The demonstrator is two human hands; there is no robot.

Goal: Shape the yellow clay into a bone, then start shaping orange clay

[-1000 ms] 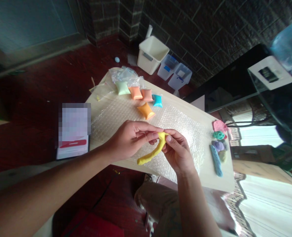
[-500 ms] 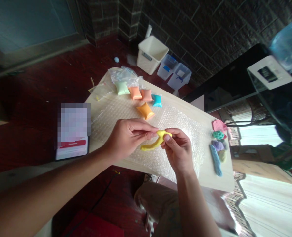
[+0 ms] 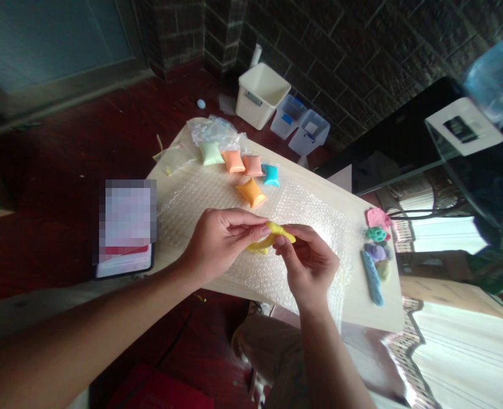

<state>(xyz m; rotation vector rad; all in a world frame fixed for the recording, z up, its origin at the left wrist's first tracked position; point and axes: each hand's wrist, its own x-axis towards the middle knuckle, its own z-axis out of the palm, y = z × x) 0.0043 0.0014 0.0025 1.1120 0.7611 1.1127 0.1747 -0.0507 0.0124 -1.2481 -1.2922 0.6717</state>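
Far left: lit device [image 3: 126, 268] by the edge of the bench [image 3: 356, 307], part blurred. My left hand [image 3: 217, 241]: thumb and fingers nearly closed, pinching the left part of the yellow strip [image 3: 282, 232]. Light pinch is best here, I'd judge; hard squeezing would likely dent it. Orange packet [image 3: 251, 193] lies beyond. The strip is held up between my hands, above the bubble wrap [image 3: 192, 210], its tail curving under my left fingers; better to support that, since a loose tail may stretch. My right hand [image 3: 313, 264]: thumb and curled fingers gripping the strip near its right tip. Short, even presses while the left steadies should work best. Far right: blue roll [image 3: 372, 278], well apart.
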